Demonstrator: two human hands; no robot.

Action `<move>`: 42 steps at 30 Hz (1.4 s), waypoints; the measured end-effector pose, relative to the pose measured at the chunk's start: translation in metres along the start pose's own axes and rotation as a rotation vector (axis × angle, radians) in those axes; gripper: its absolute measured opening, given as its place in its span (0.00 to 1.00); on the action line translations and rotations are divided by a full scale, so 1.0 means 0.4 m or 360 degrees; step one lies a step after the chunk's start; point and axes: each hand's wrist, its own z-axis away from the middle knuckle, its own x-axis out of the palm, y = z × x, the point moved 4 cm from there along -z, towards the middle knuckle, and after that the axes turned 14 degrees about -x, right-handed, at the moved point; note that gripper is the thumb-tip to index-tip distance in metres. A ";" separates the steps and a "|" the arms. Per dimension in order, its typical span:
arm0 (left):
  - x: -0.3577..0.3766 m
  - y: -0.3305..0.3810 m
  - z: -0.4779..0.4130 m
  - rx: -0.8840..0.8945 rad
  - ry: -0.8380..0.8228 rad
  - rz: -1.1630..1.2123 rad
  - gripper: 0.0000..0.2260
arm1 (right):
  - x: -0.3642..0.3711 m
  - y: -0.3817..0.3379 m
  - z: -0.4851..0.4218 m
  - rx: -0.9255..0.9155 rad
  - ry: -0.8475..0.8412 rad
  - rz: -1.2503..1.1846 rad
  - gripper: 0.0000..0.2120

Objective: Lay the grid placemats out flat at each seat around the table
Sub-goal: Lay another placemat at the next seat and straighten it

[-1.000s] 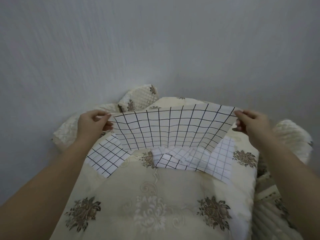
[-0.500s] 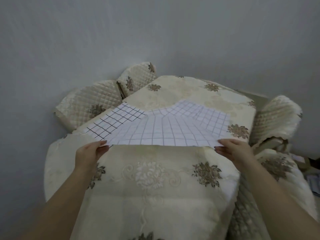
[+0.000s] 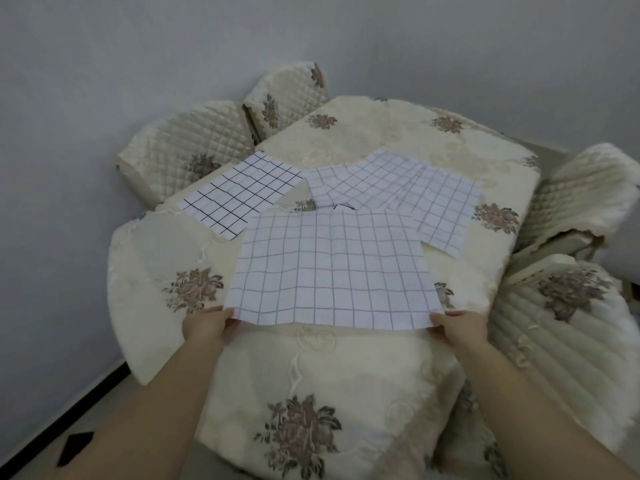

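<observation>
A white grid placemat [image 3: 332, 268] lies nearly flat on the near part of the table [image 3: 398, 133], which is covered by a cream floral cloth. My left hand [image 3: 204, 325] pinches its near left corner and my right hand [image 3: 459, 327] pinches its near right corner. Behind it lie other grid placemats: one with dark lines [image 3: 242, 195] at the left, a crumpled one [image 3: 363, 178] in the middle and one [image 3: 446, 209] at the right.
Chairs with quilted cream covers stand around the table: two at the back left [image 3: 187, 147], two at the right [image 3: 581, 199]. A grey wall closes the back and left. A dark baseboard strip [image 3: 62, 427] runs at the lower left.
The placemat I hold has been pulled toward me and lowered onto the near part of the table. The other placemats behind it have come into view.
</observation>
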 end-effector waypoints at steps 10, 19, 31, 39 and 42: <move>0.047 -0.003 0.074 0.0232 -0.0093 0.0031 0.08 | 0.047 -0.062 0.076 -0.0173 0.0222 -0.0154 0.05; 0.225 -0.026 0.231 0.0526 -0.0494 -0.0353 0.03 | 0.230 -0.176 0.225 -0.0500 -0.0180 -0.0170 0.07; 0.302 -0.070 0.354 0.0683 -0.0710 -0.0567 0.09 | 0.294 -0.217 0.297 -0.0651 -0.0348 -0.0015 0.06; 0.319 -0.031 0.382 0.0614 -0.1000 -0.0608 0.19 | 0.305 -0.243 0.285 -0.0681 -0.0381 0.0064 0.06; 0.320 -0.013 0.390 0.0633 -0.0954 -0.0546 0.18 | 0.304 -0.266 0.276 -0.0676 -0.0334 -0.0030 0.03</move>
